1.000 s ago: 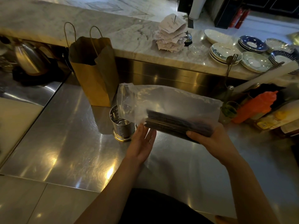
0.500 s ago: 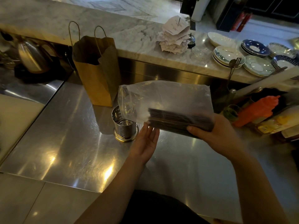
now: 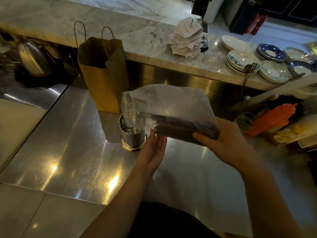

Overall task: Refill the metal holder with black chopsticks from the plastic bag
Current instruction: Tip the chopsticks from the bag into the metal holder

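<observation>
The black chopsticks [image 3: 185, 126] lie as a tight dark bundle along the bottom of a clear, slightly cloudy plastic bag [image 3: 168, 103], which is held in the air above the steel counter [image 3: 68, 152], its long side roughly level and its open mouth turned to the left. The right hand [image 3: 221, 140] is closed around the right end of the bag, gripping the bundle through the plastic, fingers curled underneath and thumb on the near side. The left hand [image 3: 152, 150] is open and flat, palm turned toward the bag, its fingertips touching the lower left edge of the bundle; it grips nothing. Just below the bag's mouth the metal holder [image 3: 133, 136] stands upright on the counter: a shiny cylinder with a perforated bottom and a wider brass-coloured base ring. Its inside looks empty, though the bag covers part of the rim. Behind the holder stands a brown paper bag [image 3: 103, 79] with twine handles, open at the top; its contents are too dark to make out. On the marble ledge [image 3: 137, 40] beyond sit a spike of paper receipts [image 3: 186, 38] and stacks of plates [image 3: 243, 60]. An orange squeeze bottle [image 3: 272, 117] lies at the right edge.
</observation>
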Motion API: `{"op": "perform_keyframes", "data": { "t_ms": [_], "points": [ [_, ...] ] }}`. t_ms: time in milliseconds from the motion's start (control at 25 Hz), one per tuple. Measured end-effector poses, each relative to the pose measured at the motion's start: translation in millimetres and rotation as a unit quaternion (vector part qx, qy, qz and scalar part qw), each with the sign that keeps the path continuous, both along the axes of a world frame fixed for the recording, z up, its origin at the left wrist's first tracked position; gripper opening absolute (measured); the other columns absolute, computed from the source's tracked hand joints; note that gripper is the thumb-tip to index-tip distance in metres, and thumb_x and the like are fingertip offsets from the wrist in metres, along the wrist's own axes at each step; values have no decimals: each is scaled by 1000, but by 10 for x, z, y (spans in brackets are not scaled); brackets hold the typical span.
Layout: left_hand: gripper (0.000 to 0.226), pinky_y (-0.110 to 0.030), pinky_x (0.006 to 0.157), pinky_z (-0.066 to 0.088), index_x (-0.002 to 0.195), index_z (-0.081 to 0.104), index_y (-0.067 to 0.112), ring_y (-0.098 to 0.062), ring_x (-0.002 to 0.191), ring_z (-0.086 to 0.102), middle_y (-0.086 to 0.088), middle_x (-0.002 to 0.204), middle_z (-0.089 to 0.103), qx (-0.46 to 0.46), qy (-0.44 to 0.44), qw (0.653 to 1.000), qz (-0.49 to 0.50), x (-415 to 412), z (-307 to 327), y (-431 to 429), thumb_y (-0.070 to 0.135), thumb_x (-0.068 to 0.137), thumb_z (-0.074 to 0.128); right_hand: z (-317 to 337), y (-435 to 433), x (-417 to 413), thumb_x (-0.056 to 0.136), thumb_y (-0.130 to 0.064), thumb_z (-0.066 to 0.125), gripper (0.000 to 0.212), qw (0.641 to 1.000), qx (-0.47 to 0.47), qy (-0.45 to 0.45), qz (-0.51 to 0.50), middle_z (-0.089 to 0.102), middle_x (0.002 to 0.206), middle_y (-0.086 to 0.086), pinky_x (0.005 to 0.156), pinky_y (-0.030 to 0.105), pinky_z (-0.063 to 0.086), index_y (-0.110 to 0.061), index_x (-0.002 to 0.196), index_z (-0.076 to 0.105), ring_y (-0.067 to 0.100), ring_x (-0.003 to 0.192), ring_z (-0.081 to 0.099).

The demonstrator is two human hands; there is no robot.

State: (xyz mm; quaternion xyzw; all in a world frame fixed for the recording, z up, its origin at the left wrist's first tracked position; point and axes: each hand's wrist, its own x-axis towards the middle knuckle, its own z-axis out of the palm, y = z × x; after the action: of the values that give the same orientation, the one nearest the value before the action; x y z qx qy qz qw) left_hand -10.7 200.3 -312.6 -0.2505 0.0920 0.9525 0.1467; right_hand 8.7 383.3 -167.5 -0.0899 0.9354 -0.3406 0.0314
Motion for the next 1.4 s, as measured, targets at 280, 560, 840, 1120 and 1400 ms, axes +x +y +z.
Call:
{"op": "perform_keyframes", "data": {
  "t_ms": [280, 560, 840, 1120, 1400],
  "points": [
    [22, -33, 93, 54, 100, 69, 7, -19, 102, 70, -11, 109, 73, 0, 7, 1000, 2, 5, 11, -6, 16, 80, 65, 34, -10, -3, 85, -31, 65, 25, 1000, -11, -5, 10, 62, 90, -17, 70, 20, 46, -38, 108, 57, 0, 82, 62],
    [25, -33, 94, 54, 103, 69, 6, -19, 117, 63, -12, 116, 70, 6, 13, 1000, 0, 6, 2, -18, 17, 80, 65, 81, -27, 7, 86, -29, 66, 23, 1000, -1, 0, 14, 60, 84, -19, 66, 15, 40, -39, 105, 56, -3, 77, 60],
    [38, -33, 95, 53, 104, 70, 6, -20, 120, 60, -12, 118, 69, 17, 36, 999, 3, 21, -2, -39, 14, 68, 82, 136, -57, 3, 86, -30, 65, 20, 1000, 6, 5, 30, 59, 82, -19, 66, 17, 42, -40, 99, 54, -2, 76, 60],
    [23, -32, 92, 55, 103, 69, 7, -20, 109, 68, -12, 113, 72, 14, 20, 1000, 11, 32, 56, -50, 17, 84, 63, 186, -96, -29, 86, -31, 64, 19, 999, 24, 9, 26, 54, 79, -20, 64, 16, 38, -38, 98, 51, -2, 74, 56],
    [22, -32, 90, 56, 104, 69, 6, -20, 108, 68, -12, 112, 72, 25, 18, 999, 21, 29, 46, -76, 16, 85, 62, 175, -141, -53, 86, -32, 63, 19, 999, 24, 10, 29, 56, 81, -18, 65, 17, 39, -37, 101, 54, -3, 74, 56]
  ]
}}
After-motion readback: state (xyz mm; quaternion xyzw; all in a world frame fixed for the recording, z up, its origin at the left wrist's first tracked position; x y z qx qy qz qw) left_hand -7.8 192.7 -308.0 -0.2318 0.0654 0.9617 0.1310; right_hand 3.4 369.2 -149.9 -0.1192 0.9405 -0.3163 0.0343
